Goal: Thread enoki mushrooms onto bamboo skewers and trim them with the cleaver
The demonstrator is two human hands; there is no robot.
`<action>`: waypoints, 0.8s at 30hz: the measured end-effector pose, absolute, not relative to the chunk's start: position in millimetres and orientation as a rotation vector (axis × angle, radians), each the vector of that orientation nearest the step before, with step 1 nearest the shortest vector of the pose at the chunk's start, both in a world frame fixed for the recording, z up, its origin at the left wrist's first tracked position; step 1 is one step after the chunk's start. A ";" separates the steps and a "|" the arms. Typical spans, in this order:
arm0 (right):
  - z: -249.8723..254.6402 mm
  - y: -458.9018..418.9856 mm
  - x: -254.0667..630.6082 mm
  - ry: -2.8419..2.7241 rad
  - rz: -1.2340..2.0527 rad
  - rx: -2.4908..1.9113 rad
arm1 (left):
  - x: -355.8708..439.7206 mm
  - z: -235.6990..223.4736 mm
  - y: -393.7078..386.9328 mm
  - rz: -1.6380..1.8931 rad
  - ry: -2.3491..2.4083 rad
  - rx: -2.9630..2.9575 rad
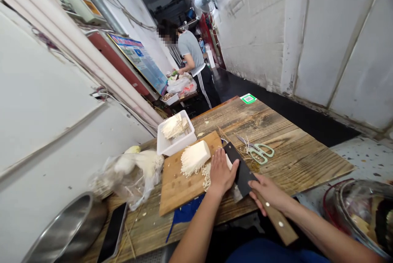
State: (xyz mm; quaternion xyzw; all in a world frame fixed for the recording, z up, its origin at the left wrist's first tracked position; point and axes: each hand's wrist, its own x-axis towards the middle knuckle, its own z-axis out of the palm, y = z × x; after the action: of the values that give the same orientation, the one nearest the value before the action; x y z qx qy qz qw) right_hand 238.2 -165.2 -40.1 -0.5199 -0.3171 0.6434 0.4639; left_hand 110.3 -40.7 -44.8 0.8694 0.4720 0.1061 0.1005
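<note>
From my remote seat I am seeing the left hand (221, 173) lying palm-down over an enoki bundle (206, 175) at the right side of the cutting board (172, 197), fingers together, thumb spread toward the blade; whether it is gripping underneath, I am unable to tell. The right hand (270, 192) is closing firmly around the cleaver (241, 173) where handle meets blade, the dark blade standing just beside the left hand. A second enoki block (196, 157) is sitting on the board, left of the hand. Beyond it a white tub (181, 144) is holding more enoki. Green-handled scissors (260, 153) are lying on the wooden table (294, 148) past the cleaver; a plastic bag (138, 177), phone (113, 232) and steel bowl (66, 230) are resting leftward. A co-worker (192, 50) is bending over produce farther off.
</note>
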 end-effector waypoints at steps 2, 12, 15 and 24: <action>-33.0 -172.3 263.7 -0.851 1.566 -1.327 | 110.1 -48.1 -38.6 0.318 1.418 2.571; -4.9 -150.7 278.6 -0.569 1.279 -1.204 | 77.1 -5.7 -44.2 0.392 1.342 2.467; -6.3 -129.6 263.0 -0.531 1.290 -1.167 | 53.7 21.5 -17.5 0.691 1.405 2.395; -23.1 -100.2 214.0 -0.603 1.521 -1.131 | 38.9 7.4 51.7 0.502 1.349 2.332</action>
State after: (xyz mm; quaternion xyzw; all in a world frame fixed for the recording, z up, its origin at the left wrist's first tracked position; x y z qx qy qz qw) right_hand 214.0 -100.2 -23.1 -0.4767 -0.2541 0.6411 0.5452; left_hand 38.9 51.7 7.4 0.8338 0.4824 0.1796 0.1994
